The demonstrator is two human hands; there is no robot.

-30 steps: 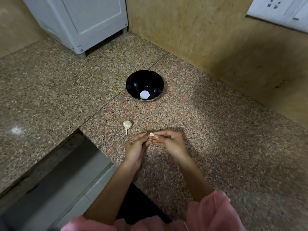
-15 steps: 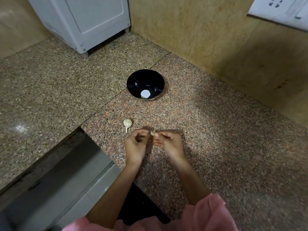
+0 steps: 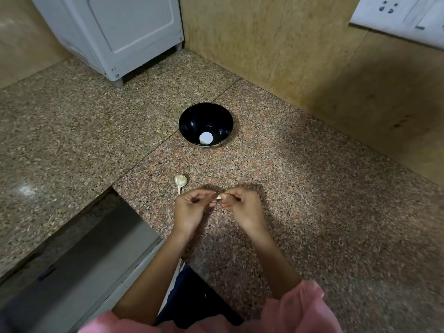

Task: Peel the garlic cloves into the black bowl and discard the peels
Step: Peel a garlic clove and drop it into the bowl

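Hardly moved since a second ago: left hand (image 3: 192, 209) drawn slightly away from the garlic clove (image 3: 218, 197) half a second ago, now brought back to it.

At the left, on the speckled tabletop (image 3: 72, 140), near the left hand but not touching it: garlic piece (image 3: 180, 180) with its stalk, not yet peeled. Next to it the left hand, its fingers (image 3: 204, 193) curled, tips pinching the small clove from the left side. Further back, well apart from both hands: black bowl (image 3: 206, 121), upright, holding one white round thing (image 3: 206, 138), probably a peeled clove, impossible to say for sure. Then the right hand (image 3: 242, 207), meeting the left one, fingers curled too and pinching the same clove from the right side, just above the tabletop.

Step in hand, by judgement: loosening the skin of this clove. To do it well: hold the clove firmly with one hand, catch the edge of the skin with a nail of the other, pull along the length, then turn the clove and repeat. Keep the loose peel away from the bowl. Drop only the clean clove inside, then gather the peels for throwing away.
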